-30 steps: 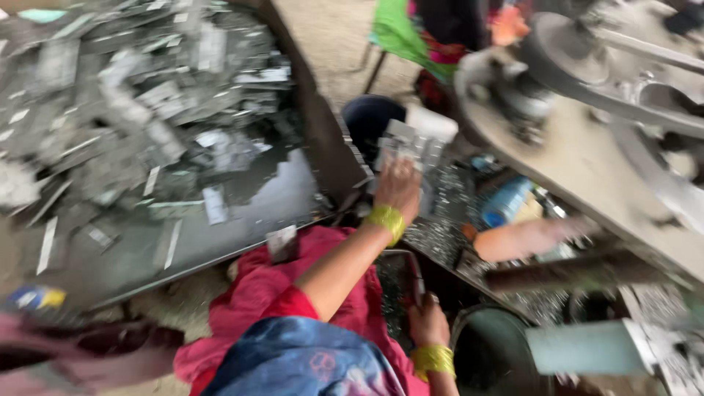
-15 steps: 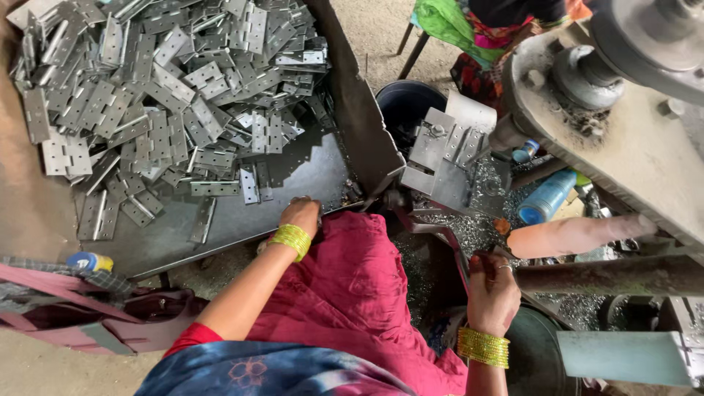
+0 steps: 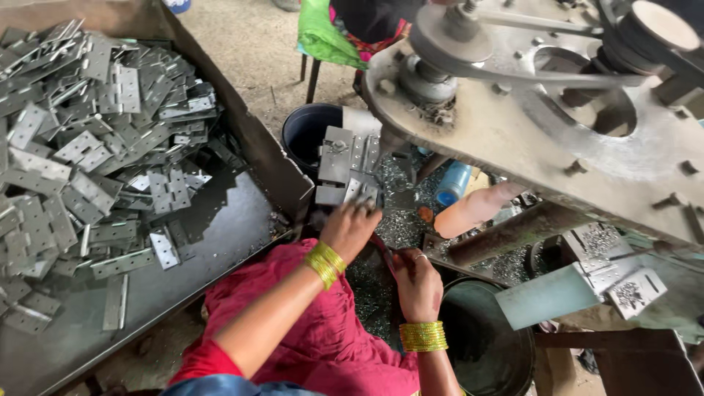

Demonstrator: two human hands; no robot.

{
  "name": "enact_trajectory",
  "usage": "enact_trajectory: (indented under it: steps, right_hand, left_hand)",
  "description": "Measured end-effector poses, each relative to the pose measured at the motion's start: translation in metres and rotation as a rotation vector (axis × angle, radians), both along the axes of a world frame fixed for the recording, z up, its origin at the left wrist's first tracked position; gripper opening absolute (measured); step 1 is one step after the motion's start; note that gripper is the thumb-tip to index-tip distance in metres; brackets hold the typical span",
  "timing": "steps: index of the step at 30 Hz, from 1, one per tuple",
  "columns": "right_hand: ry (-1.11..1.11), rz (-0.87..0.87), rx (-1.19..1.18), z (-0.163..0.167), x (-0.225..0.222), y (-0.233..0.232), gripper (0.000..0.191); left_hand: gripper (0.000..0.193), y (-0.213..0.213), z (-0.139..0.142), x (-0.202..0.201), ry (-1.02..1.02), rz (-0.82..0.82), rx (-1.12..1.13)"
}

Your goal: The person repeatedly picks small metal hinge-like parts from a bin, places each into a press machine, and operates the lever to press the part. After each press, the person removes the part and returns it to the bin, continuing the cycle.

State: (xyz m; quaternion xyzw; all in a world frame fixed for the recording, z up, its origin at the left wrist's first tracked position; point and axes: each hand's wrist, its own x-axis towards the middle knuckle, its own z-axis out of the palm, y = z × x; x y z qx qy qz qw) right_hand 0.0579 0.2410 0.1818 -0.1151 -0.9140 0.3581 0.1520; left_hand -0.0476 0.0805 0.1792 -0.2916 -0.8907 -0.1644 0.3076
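My left hand [image 3: 350, 229], with yellow bangles at the wrist, reaches forward to a small stack of grey metal hinges [image 3: 339, 158] leaning by the machine. Its fingertips grip the lowest hinge [image 3: 355, 192]. My right hand [image 3: 416, 282], with gold bangles, rests lower and to the right over a bed of metal shavings [image 3: 396, 220]. Its fingers curl around what looks like a thin reddish rod [image 3: 381, 253]. My lap is covered by pink cloth [image 3: 323, 330].
A big metal tray [image 3: 213, 220] on the left holds a heap of several grey hinges [image 3: 88, 147]. A heavy machine plate with a belt and pulleys [image 3: 528, 125] overhangs on the right. Nearby are a dark bucket [image 3: 308, 128], a blue bottle [image 3: 451, 183] and a round bin [image 3: 484, 345]. Another person in green cloth [image 3: 326, 33] sits at the top.
My left hand has gone from the tray's edge back up to the hinges by the machine. My right hand has shifted a little toward the middle.
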Motion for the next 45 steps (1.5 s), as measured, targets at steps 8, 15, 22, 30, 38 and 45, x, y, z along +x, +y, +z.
enact_trajectory:
  steps: [8,15,22,30,38,45]
  right_hand:
    - [-0.015,0.027,0.023,0.01,-0.003,-0.001,0.023]
    - [-0.125,0.152,0.106,0.027,-0.019,-0.003,0.034]
    - [-0.336,0.124,0.205,-0.081,-0.015,0.036,0.051]
    - [-0.562,0.006,0.141,-0.148,0.011,0.039,0.037]
    - [-0.458,-0.018,0.265,-0.119,0.001,0.021,0.041]
    - [-0.459,0.068,0.258,-0.131,-0.004,0.047,0.04]
  left_hand:
    - [0.03,0.034,-0.037,-0.022,-0.377,0.302,-0.076]
    - [0.015,0.028,-0.012,-0.042,-0.619,0.336,-0.385]
    - [0.017,0.029,-0.01,-0.057,-0.485,0.366,-0.355]
    - [0.028,0.012,-0.036,-0.062,-0.293,0.296,-0.143]
    - [0.044,0.043,-0.069,-0.085,-0.227,0.41,-0.116]
    - [0.029,0.037,-0.056,-0.097,-0.58,0.338,-0.194]
